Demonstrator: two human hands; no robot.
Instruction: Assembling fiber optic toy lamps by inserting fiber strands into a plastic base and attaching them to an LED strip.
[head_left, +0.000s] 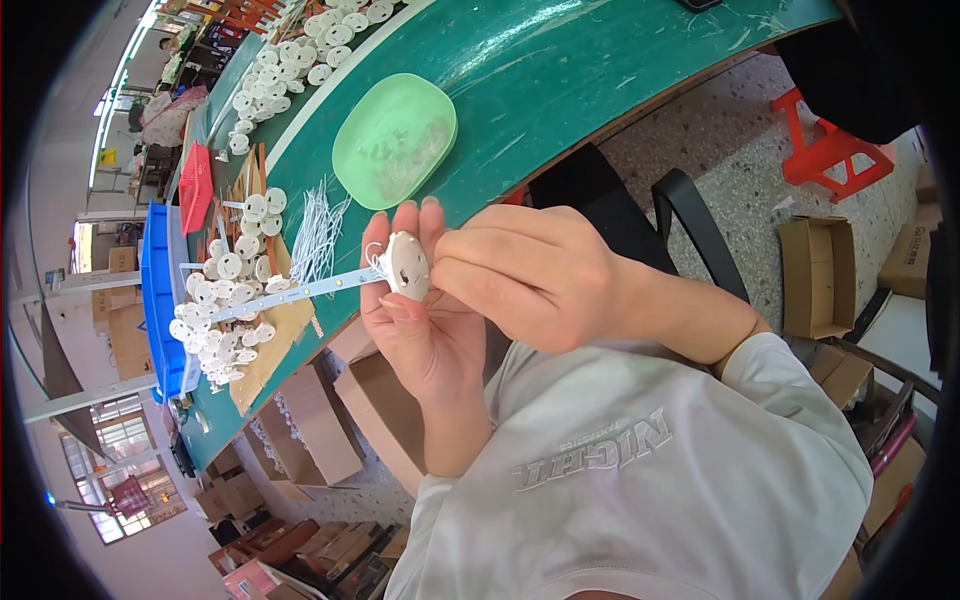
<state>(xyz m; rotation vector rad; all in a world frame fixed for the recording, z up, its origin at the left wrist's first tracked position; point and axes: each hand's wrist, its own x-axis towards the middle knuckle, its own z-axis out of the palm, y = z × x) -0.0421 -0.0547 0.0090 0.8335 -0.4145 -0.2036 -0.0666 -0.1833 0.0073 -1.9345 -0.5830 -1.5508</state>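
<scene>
My left hand [425, 335], palm up, holds a white round plastic cap [408, 266] between thumb and fingers, its slotted face tilted to the right. From the cap a narrow pale-blue LED strip [300, 293] with small yellow chips runs left over the table. Thin white wires [376, 257] loop where strip and cap meet. My right hand [535, 275] is closed in a pinch, its fingertips up against the cap's right side. Whatever those fingertips hold, if anything, is hidden. Beyond my hands sits a light green plastic bowl [365, 125] with small clear pieces in it.
A heap of white round caps [225, 290] and a bundle of white wires [318, 235] lie left on the green table [520, 120]. More caps [290, 65] lie farther back. A blue bin [160, 290] and red tray [195, 188] stand left; a black chair [690, 225] is right.
</scene>
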